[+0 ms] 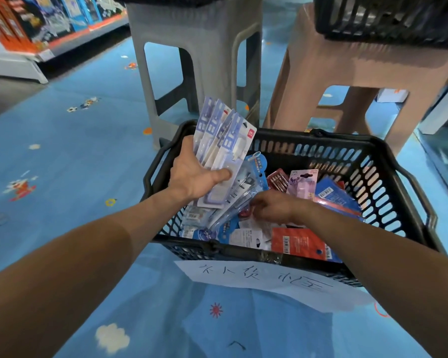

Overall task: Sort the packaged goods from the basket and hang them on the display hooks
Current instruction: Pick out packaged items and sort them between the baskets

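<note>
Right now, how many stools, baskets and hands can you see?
Stools: 2, grey stool and brown stool
Baskets: 2 for sure, floor basket and basket on the brown stool; dark edge atop grey stool unclear
Hands: 2, left hand holding packs, right hand
Total: 6

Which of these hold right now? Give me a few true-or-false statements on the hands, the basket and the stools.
1. The left hand holds a fan of matching packets. True.
2. The right hand is raised clear of the basket. False: it reaches down among the goods in the basket.
3. A handwritten paper note hangs on the basket's near side. True.
4. The second basket stands on the floor. False: it sits on the brown stool.
</note>
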Action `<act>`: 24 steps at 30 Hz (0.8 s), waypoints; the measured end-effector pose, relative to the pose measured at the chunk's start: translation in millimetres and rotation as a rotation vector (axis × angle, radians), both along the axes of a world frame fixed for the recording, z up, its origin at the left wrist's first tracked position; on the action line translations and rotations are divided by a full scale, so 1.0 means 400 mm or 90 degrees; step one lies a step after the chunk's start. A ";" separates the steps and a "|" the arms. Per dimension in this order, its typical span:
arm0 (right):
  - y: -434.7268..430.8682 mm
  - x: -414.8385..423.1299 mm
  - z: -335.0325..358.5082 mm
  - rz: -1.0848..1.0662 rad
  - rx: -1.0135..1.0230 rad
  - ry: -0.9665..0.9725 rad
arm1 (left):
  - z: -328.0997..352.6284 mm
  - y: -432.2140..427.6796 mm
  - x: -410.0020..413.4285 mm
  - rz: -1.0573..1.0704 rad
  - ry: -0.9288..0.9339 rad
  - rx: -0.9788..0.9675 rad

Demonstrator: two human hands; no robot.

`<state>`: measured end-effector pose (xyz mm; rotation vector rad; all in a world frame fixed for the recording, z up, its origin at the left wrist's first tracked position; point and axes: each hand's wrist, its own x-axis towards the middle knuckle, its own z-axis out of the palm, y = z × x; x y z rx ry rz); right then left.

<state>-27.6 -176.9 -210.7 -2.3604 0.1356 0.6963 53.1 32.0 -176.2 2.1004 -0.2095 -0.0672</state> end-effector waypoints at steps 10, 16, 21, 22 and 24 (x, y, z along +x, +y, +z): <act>0.103 -0.011 -0.030 0.197 -0.172 0.127 | -0.001 0.000 0.000 -0.002 0.012 -0.001; 0.039 0.001 0.008 0.019 -0.073 0.076 | -0.003 0.005 0.008 -0.001 0.012 -0.013; -0.021 0.007 0.040 -0.372 0.204 0.010 | 0.000 0.001 0.015 0.017 0.017 -0.044; -0.026 0.006 0.045 -0.418 0.259 0.013 | 0.004 -0.002 0.015 0.018 0.020 -0.050; -0.023 -0.003 0.063 -0.452 0.329 0.011 | 0.011 -0.006 0.012 0.017 0.025 -0.066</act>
